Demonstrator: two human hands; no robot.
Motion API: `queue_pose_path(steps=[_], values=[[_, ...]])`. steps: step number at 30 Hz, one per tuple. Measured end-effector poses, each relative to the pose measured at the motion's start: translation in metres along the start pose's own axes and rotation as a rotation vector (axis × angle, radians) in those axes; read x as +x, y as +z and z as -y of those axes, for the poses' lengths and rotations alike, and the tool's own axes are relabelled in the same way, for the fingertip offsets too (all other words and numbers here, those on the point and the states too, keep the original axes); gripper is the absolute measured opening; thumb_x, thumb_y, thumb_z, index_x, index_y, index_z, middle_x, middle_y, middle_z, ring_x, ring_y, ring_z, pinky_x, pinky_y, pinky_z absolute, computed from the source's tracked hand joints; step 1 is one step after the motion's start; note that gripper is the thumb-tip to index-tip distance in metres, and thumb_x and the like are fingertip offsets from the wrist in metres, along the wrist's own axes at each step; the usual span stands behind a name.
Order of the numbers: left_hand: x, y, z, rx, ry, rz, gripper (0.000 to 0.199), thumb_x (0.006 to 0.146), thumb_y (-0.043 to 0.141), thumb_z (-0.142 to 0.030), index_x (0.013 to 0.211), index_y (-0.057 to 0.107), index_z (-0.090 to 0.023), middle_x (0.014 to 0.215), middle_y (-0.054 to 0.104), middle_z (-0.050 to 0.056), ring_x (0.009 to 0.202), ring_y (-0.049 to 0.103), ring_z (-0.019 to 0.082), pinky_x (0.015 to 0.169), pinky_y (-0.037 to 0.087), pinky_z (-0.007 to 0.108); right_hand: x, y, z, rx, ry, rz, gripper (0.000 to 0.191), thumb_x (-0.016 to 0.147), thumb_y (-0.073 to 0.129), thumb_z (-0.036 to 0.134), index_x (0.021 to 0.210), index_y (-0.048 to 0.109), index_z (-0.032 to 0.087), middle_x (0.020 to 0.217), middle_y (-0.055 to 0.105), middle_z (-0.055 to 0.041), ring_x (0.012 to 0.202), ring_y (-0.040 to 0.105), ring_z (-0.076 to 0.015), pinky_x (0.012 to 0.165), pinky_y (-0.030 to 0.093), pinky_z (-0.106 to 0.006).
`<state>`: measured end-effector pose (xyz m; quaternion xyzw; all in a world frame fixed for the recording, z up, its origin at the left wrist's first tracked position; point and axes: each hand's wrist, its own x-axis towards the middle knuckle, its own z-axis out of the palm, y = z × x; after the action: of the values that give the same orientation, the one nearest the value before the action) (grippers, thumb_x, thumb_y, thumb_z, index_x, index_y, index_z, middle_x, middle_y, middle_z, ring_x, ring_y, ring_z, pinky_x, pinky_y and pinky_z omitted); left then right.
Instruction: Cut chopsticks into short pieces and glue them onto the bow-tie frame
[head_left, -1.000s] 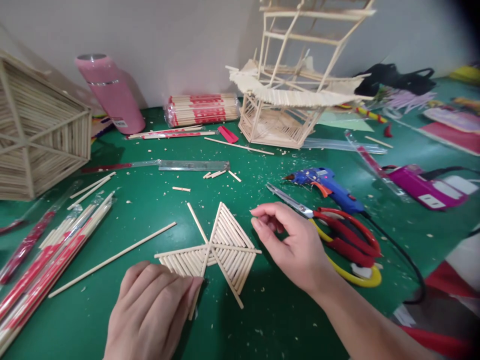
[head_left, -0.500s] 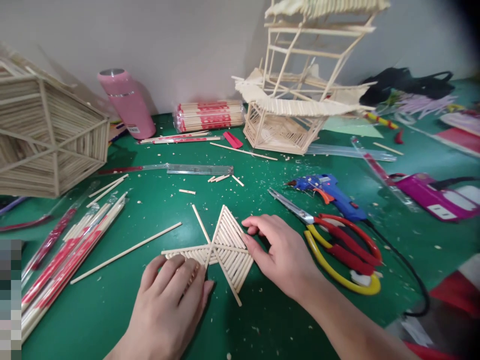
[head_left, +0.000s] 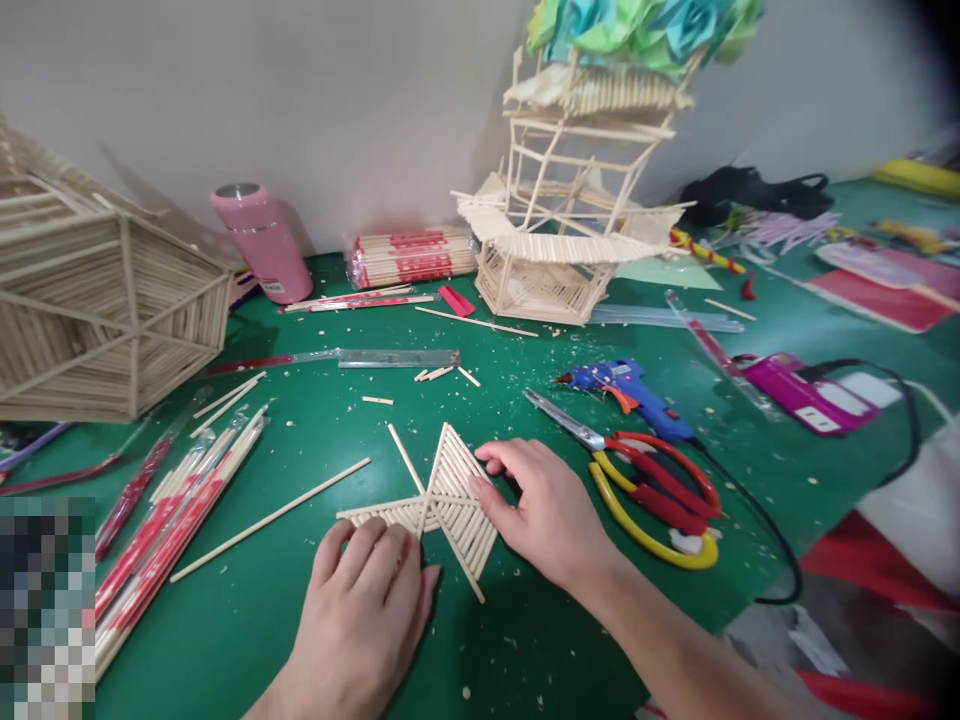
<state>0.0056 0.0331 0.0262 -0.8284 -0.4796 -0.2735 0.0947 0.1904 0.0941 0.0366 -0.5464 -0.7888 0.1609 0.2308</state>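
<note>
A flat star-shaped panel of wooden sticks [head_left: 465, 515] lies on the green table, its spokes crossing at the middle and several wedges filled with short parallel sticks. My left hand [head_left: 367, 600] curls its fingers over the lower left wedge, gripping it and hiding part of it. On the other side, my right hand [head_left: 544, 515] grips the panel's right edge with thumb and fingers. One long loose stick [head_left: 270, 520] lies to the left. Right of my right hand are scissors [head_left: 637, 465] with red and yellow handles and a blue glue gun [head_left: 630, 390].
A tiered stick structure [head_left: 547, 247] stands at the back, with a larger stick frame [head_left: 135, 330] at left. A pink bottle [head_left: 262, 245], bundled sticks [head_left: 412, 258], packaged sticks [head_left: 180, 530] and a magenta device [head_left: 806, 390] surround the work. The black cord [head_left: 772, 520] runs along the right.
The camera view has tilted up and shifted right, bringing the green and blue paper atop the structure into view. Both hands remain at the panel in nearly the same pose.
</note>
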Motion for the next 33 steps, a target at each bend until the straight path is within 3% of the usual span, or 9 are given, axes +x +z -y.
queue_pose_path(steps=[6,11,19,24,33], values=[[0.0,-0.004,0.003,-0.187,-0.064,-0.013,0.013,0.08,0.051,-0.01,0.088,0.061,-0.012,0.082,0.066,0.007,0.078,0.057,0.021,0.078,0.043,0.04,0.0,0.0,-0.003,0.084,-0.04,-0.117,0.015,0.082,0.048,0.02,0.095,0.055,0.017,0.077,0.059,-0.004,0.074,0.054,-0.017,0.067,0.046,-0.032],[-0.002,-0.01,0.015,-0.278,-0.209,-0.087,0.012,0.078,0.051,-0.006,0.085,0.054,-0.015,0.078,0.06,0.005,0.074,0.053,0.017,0.069,0.042,0.034,0.0,0.0,-0.009,0.14,-0.062,-0.33,0.018,0.084,0.047,0.018,0.101,0.051,0.017,0.078,0.057,-0.0031,0.07,0.054,-0.0142,0.066,0.047,-0.029],[-0.004,-0.004,0.028,-0.371,-0.216,-0.146,0.007,0.078,0.057,-0.011,0.076,0.055,-0.017,0.067,0.06,0.0,0.062,0.054,0.012,0.064,0.042,0.029,0.003,0.007,-0.026,0.124,-0.024,-0.637,0.012,0.081,0.051,0.019,0.091,0.045,0.02,0.075,0.053,-0.001,0.06,0.051,-0.0126,0.056,0.044,-0.026],[-0.007,-0.005,0.026,-0.407,-0.288,-0.219,0.007,0.079,0.057,-0.015,0.073,0.054,-0.018,0.064,0.06,-0.002,0.061,0.054,0.011,0.062,0.042,0.026,0.001,0.008,-0.024,0.076,-0.019,-0.662,0.009,0.079,0.052,0.019,0.087,0.046,0.02,0.072,0.053,-0.0005,0.059,0.052,-0.0131,0.057,0.044,-0.027],[-0.009,-0.015,0.03,-0.466,-0.594,-0.207,0.017,0.076,0.059,-0.026,0.061,0.052,-0.019,0.057,0.055,-0.004,0.052,0.051,0.009,0.053,0.04,0.02,0.007,0.009,-0.028,0.103,-0.056,-0.634,0.013,0.08,0.05,0.016,0.093,0.049,0.018,0.073,0.053,-0.0008,0.058,0.05,-0.0127,0.057,0.044,-0.027]])
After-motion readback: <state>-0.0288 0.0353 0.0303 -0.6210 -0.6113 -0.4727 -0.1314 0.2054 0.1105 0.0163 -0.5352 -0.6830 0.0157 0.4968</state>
